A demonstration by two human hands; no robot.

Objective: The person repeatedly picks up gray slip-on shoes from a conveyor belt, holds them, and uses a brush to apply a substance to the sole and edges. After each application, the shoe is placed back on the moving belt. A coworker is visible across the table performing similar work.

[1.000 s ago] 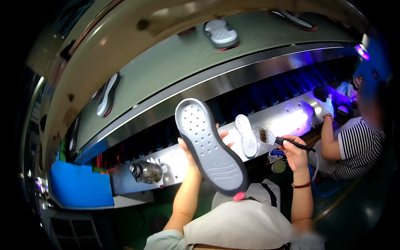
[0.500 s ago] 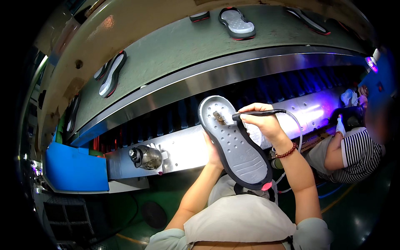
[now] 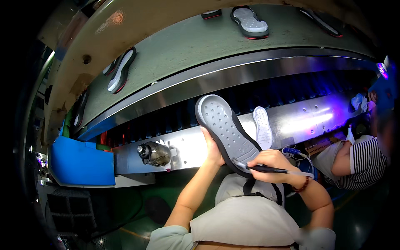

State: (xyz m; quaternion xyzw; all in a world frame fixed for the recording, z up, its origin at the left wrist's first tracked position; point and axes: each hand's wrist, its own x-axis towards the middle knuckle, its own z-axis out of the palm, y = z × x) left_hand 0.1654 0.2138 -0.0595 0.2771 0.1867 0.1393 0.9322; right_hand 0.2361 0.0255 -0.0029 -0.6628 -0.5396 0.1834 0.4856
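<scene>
- Moved the black-handled brush (image 3: pixel 275 170) from the far end of the grey-and-black shoe sole (image 3: pixel 225 125) to its near end.
- Gripping the shoe sole in the left hand (image 3: pixel 213 149), thumb at its left edge, tilted partly over the metal desk (image 3: pixel 187 152), apparently to leave its inner face clear.
- Pinching the black-handled brush in the right hand (image 3: pixel 270 161), likely for fine control.

A grey see-through bottle (image 3: pixel 157 154) (its dark cap toward the left) is on the metal bench (image 3: pixel 187 143), near a bright blue box (image 3: pixel 81 161) at the bench's left end. Beyond runs a green belt (image 3: pixel 179 58) with a steel edge (image 3: pixel 216 77). At right, a purple-lit lamp (image 3: pixel 382 71) shows above a co-worker's striped shirt (image 3: pixel 368 160), and a cardboard box (image 3: pixel 323 143) sits below the bench.
</scene>
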